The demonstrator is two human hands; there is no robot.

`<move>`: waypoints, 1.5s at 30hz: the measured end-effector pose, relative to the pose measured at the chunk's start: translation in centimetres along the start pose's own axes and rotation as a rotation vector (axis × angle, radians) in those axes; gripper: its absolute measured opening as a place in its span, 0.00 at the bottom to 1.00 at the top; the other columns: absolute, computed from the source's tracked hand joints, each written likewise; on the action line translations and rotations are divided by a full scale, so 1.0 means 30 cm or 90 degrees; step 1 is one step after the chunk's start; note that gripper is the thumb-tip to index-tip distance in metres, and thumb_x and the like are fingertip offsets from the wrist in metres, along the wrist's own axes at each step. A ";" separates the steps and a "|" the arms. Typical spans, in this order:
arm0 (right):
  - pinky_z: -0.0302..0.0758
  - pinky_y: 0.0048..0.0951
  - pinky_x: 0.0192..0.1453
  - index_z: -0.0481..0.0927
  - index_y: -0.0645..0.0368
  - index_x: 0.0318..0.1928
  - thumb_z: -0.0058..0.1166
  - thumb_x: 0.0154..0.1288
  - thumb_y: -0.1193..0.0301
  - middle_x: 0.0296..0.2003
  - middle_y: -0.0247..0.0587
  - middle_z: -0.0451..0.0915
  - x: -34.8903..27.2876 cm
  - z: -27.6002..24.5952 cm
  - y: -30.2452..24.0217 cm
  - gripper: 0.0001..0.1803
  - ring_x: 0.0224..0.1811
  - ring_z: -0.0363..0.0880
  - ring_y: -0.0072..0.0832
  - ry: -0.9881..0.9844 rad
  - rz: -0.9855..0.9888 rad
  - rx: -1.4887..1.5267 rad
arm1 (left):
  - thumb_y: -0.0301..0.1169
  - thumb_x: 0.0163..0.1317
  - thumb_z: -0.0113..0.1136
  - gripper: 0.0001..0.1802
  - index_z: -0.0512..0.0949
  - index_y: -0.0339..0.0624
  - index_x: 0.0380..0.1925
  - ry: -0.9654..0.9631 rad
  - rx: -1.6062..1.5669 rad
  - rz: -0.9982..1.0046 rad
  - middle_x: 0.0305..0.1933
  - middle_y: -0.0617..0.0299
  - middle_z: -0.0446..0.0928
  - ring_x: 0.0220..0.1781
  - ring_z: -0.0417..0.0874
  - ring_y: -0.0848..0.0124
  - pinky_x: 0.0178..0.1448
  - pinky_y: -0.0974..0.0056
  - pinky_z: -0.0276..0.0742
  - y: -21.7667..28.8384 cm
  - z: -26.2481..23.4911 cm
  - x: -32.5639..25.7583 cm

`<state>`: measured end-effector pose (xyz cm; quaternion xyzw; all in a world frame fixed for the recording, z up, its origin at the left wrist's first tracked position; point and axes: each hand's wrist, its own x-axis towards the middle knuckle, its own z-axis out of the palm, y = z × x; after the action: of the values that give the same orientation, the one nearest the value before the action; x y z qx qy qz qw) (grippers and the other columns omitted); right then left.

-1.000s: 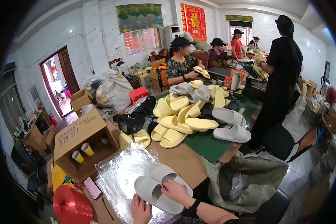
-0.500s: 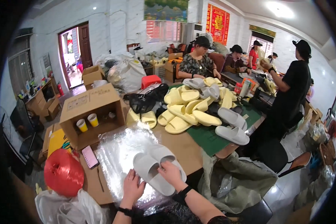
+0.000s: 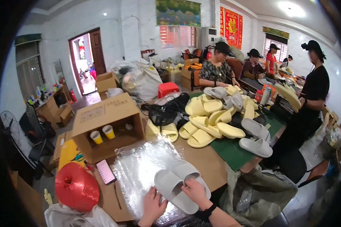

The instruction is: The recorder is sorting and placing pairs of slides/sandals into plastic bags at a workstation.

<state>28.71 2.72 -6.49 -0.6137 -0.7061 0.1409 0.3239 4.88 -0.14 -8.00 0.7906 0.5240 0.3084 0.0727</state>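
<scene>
A pair of grey slippers point(image 3: 166, 182) lies side by side on a stack of clear plastic bags point(image 3: 134, 166) right in front of me. My right hand point(image 3: 196, 192) grips the pair from the right, its fingers curled at the inner edges where the two slippers meet. Beside the left slipper rests my left hand point(image 3: 153, 206), fingers apart over the plastic and its fingertips close to the sole. Whether those fingertips touch the slipper, I cannot tell.
Yellow slippers point(image 3: 201, 136) and grey ones heap up on a green mat point(image 3: 231, 155). An open cardboard box point(image 3: 108, 111) with two cups, a phone point(image 3: 105, 171) and a red twine roll point(image 3: 76, 186) stand left. A standing person point(image 3: 314, 87) and a seated person point(image 3: 216, 70) work across.
The whole view has swung left, so things sit farther right. My left hand has slipped slightly back from the slipper's edge. The standing person now holds a yellow slipper out over the table.
</scene>
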 end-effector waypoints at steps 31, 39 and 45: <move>0.75 0.35 0.34 0.85 0.59 0.43 0.67 0.57 0.67 0.29 0.46 0.79 0.039 0.019 -0.096 0.14 0.29 0.79 0.39 0.024 0.042 -0.049 | 0.43 0.56 0.68 0.31 0.77 0.33 0.54 0.015 -0.152 -0.013 0.71 0.33 0.64 0.71 0.67 0.38 0.68 0.38 0.66 -0.064 -0.033 0.004; 0.69 0.34 0.29 0.80 0.63 0.36 0.68 0.57 0.68 0.25 0.44 0.73 0.049 -0.009 -0.051 0.13 0.24 0.73 0.37 0.022 0.053 -0.031 | 0.44 0.60 0.64 0.30 0.78 0.31 0.54 -0.022 -0.131 -0.032 0.73 0.35 0.63 0.75 0.63 0.39 0.72 0.38 0.61 -0.036 -0.007 0.020; 0.74 0.39 0.32 0.79 0.58 0.38 0.67 0.58 0.63 0.26 0.43 0.75 0.051 -0.018 -0.036 0.15 0.27 0.77 0.41 -0.045 0.061 0.022 | 0.46 0.56 0.68 0.34 0.78 0.35 0.58 -0.083 -0.064 -0.045 0.74 0.37 0.62 0.75 0.62 0.40 0.72 0.39 0.61 -0.030 -0.030 0.023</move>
<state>28.16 3.87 -5.01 -0.6354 -0.6846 0.1902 0.3023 3.86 0.68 -7.39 0.7855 0.5295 0.2791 0.1570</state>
